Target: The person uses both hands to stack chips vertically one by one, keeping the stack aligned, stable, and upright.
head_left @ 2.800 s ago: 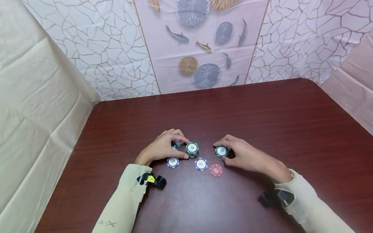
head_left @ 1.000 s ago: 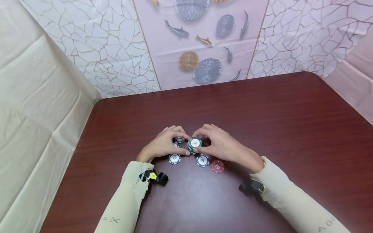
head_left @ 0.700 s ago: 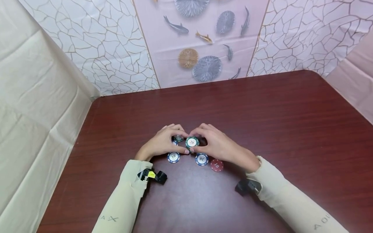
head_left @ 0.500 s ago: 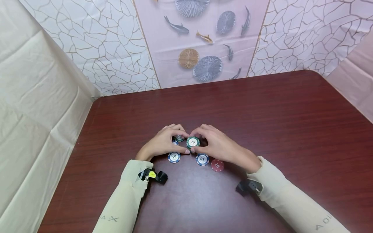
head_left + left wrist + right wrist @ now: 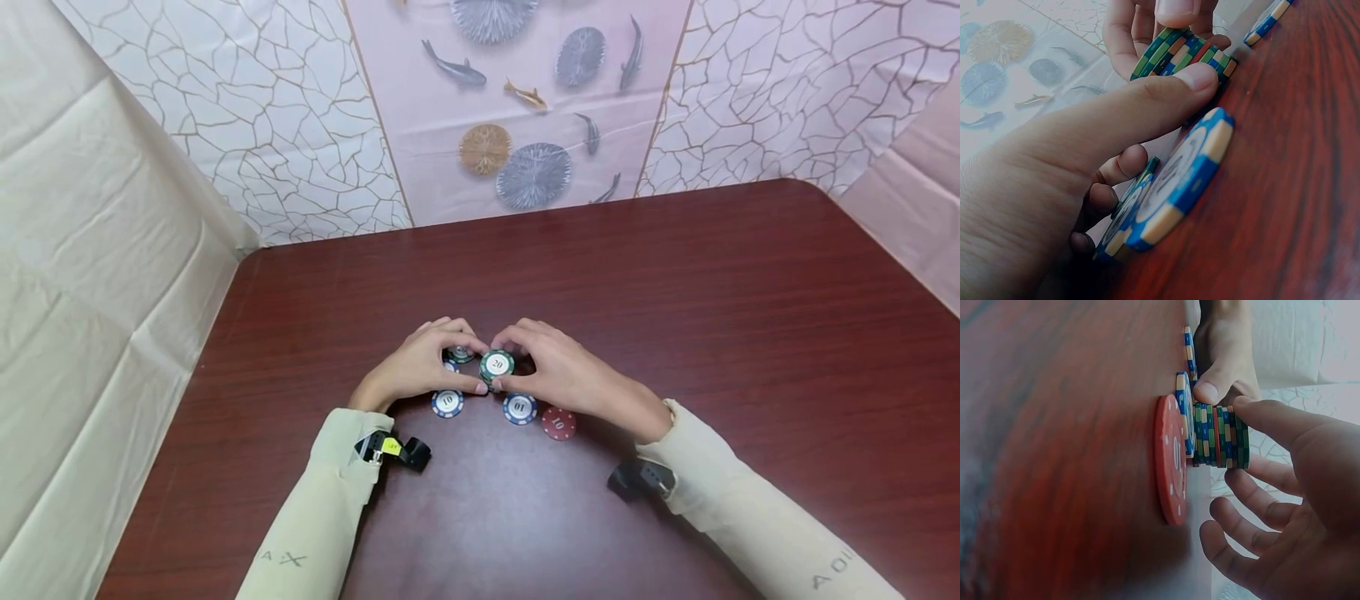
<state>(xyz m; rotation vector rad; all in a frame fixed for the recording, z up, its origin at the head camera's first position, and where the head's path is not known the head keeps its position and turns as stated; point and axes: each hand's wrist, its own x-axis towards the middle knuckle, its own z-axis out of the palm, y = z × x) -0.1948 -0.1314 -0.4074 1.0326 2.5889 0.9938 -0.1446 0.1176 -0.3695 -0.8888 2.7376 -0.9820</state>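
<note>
A stack of poker chips [image 5: 497,364] stands on the table, a green 20 chip on top. In the right wrist view the stack shows several green, blue and cream edges with a red one among them. My left hand [image 5: 420,362] grips the lower part of the stack between thumb and index finger. From the other side, my right hand [image 5: 566,371] pinches the top of it with thumb and fingers. Beneath my left hand lie a partly hidden green chip [image 5: 461,354] and a blue one [image 5: 451,367]. A blue 10 chip [image 5: 447,403] rests flat by my left thumb.
Another blue 10 chip [image 5: 520,408] lies just in front of the stack. Right of that one is a red 10 chip [image 5: 558,423], close below my right wrist. The dark red wooden table [image 5: 675,275] reaches back to a patterned curtain [image 5: 300,117].
My right hand has moved left with a green 20 chip and set it on the stack. My left hand has stayed at the stack. Over the last half second nearly nothing moves.
</note>
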